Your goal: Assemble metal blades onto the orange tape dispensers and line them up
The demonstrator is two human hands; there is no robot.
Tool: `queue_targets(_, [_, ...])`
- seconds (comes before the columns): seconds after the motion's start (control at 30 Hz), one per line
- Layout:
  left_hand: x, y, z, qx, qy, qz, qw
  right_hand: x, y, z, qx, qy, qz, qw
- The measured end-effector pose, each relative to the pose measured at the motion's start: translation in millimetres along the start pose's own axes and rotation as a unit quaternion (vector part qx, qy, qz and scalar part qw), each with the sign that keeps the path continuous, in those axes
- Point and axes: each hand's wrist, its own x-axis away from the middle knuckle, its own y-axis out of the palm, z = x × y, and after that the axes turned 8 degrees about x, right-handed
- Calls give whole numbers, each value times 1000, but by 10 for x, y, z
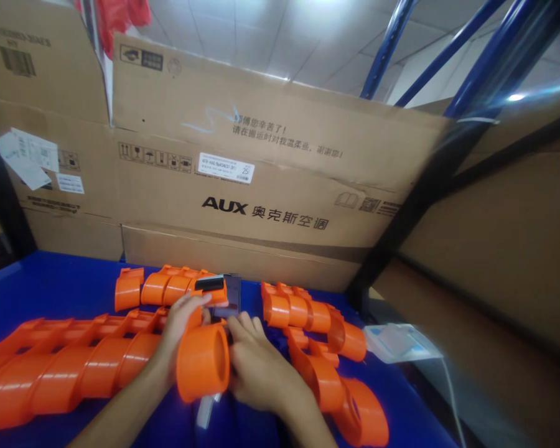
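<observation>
Orange ring is over the surface, midway between side edges: left hand apparently gripping it, right hand curled alongside, grip hidden. Handling appears unfinished; other rings lie toward both edges, completion unverifiable.

The left hand holds an orange cylinder beside the right hand.

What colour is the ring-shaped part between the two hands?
Orange; the ring-shaped part shows best in the head view.
</observation>
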Motion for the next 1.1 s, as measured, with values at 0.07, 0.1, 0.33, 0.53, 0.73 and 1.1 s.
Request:
queue_targets(0.07, [1, 3, -9, -2, 4, -1, 1000, 17, -29, -2, -14, -6, 2, 1000])
queue_targets(0.1, [2, 6, -14, -4, 7, -1, 1000, 25, -46, 0, -21, -9, 3, 1000])
queue_targets(0.33, [50, 43, -24, -23, 15, -5, 1000, 59, -71, 91, -79, -9, 10, 997])
queue_targets(0.53, [37, 35, -4, -54, 4, -22, 998, 107, -68, 196, -155, 6, 20, 988])
queue_targets(0.73, [33, -8, -47, -89, 34, -33, 995, 156, -98, 296, -218, 81, 108, 967])
queue_targets(1.1, [45, 8, -179, -172, 59, -118, 976, 78, 45, 505, -470, 190, 376, 775])
